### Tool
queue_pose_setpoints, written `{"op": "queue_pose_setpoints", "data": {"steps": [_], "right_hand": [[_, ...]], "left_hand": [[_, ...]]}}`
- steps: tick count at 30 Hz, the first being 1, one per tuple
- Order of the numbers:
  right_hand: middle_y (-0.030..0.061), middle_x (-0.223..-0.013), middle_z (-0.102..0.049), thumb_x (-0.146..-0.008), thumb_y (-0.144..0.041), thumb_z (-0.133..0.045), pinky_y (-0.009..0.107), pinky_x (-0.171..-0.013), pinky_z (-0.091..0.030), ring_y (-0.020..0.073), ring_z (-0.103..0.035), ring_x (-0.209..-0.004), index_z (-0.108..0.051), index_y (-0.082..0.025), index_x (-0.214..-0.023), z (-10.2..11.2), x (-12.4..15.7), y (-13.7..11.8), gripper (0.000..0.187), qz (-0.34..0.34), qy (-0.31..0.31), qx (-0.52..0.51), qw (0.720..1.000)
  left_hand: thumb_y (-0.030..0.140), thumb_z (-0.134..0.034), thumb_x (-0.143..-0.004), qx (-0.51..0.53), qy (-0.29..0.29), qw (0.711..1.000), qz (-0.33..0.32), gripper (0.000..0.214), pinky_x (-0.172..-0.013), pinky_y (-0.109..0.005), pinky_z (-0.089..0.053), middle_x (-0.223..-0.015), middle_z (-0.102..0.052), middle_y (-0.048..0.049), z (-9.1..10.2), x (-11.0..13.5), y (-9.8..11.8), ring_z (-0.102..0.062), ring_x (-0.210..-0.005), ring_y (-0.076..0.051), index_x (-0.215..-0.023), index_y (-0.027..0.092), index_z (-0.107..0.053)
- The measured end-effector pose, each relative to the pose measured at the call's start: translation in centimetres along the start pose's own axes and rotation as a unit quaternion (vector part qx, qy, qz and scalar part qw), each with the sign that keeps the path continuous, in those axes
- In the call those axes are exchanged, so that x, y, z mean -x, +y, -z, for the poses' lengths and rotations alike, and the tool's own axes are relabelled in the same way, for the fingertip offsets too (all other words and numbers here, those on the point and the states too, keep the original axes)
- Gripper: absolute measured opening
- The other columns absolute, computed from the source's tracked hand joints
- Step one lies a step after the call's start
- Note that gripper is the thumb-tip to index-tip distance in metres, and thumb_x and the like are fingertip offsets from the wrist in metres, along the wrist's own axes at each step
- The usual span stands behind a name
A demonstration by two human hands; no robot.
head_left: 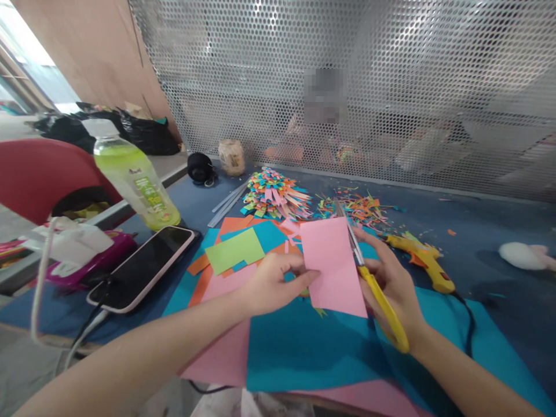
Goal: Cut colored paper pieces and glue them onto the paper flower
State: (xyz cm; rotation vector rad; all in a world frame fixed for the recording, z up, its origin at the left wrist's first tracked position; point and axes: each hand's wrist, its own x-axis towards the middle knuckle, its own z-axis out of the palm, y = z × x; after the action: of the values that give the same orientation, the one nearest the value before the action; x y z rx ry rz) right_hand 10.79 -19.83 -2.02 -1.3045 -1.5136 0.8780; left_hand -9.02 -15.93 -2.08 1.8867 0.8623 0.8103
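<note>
My left hand (278, 281) pinches a pink sheet of paper (332, 266) by its left edge, thumb in front. Yellow-handled scissors (384, 310) are in my right hand (393, 284), their blades lying along the sheet's right edge. Whether the blades are parted is hard to make out. Below both hands lie large blue paper sheets (304, 353) and pink paper (217, 353). A green paper piece (235, 251) rests left of my left hand on orange and blue pieces. Behind the sheet stands a cone of layered colourful paper strips (275, 194).
Paper scraps (365, 208) lie beyond the scissors. A yellow glue gun (423, 260) with a black cord lies at right. On the left are a phone (143, 269), a green drink bottle (134, 174) and clear glue sticks (228, 202). A perforated metal panel (243, 75) rises behind the table.
</note>
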Motion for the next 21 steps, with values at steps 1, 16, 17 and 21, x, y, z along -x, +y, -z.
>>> {"op": "queue_pose_setpoints", "data": {"steps": [1,16,17,21], "right_hand": [[-0.0070,-0.058,-0.052,-0.072,-0.026,-0.062,0.023,-0.040,-0.038,0.0101,-0.043,-0.042,-0.032,-0.028,-0.130,0.0,0.0,-0.1,0.066,-0.001,0.010,0.006,1.000],[-0.0066,-0.059,-0.052,-0.070,-0.028,-0.067,0.024,-0.048,-0.034,0.0119,-0.044,-0.050,-0.039,-0.026,-0.114,-0.2,-0.4,0.4,0.052,0.002,0.024,0.019,1.000],[-0.0066,-0.059,-0.052,-0.071,-0.030,-0.066,0.024,-0.047,-0.034,0.0120,-0.043,-0.050,-0.039,-0.026,-0.114,-0.2,-0.4,0.4,0.051,0.007,0.023,0.027,0.999],[-0.0058,-0.059,-0.051,-0.075,-0.034,-0.062,0.024,-0.048,-0.033,0.0122,-0.043,-0.049,-0.038,-0.025,-0.117,-0.3,-0.4,0.7,0.049,0.017,0.017,0.062,0.998]], "left_hand": [[0.032,-0.051,-0.080,0.006,0.013,1.000,0.002,0.026,-0.054,-0.022,-0.040,-0.064,-0.060,-0.0026,0.3,-0.1,0.0,-0.052,-0.059,-0.012,-0.070,0.012,-0.063],[0.027,-0.046,-0.074,-0.615,0.188,0.751,0.149,0.048,-0.081,-0.047,-0.036,-0.113,-0.057,-0.0214,6.0,-2.5,-1.8,-0.049,-0.106,-0.036,-0.118,0.008,-0.050],[0.027,-0.047,-0.074,-0.615,0.149,0.769,0.086,0.051,-0.084,-0.045,-0.035,-0.118,-0.055,-0.0188,5.6,-2.4,-1.8,-0.048,-0.109,-0.034,-0.123,0.011,-0.046],[0.025,-0.043,-0.082,-0.575,-0.077,0.811,-0.072,0.043,-0.086,-0.039,-0.036,-0.107,-0.062,-0.0102,4.1,-1.9,-1.7,-0.055,-0.101,-0.025,-0.125,0.019,-0.047]]}}
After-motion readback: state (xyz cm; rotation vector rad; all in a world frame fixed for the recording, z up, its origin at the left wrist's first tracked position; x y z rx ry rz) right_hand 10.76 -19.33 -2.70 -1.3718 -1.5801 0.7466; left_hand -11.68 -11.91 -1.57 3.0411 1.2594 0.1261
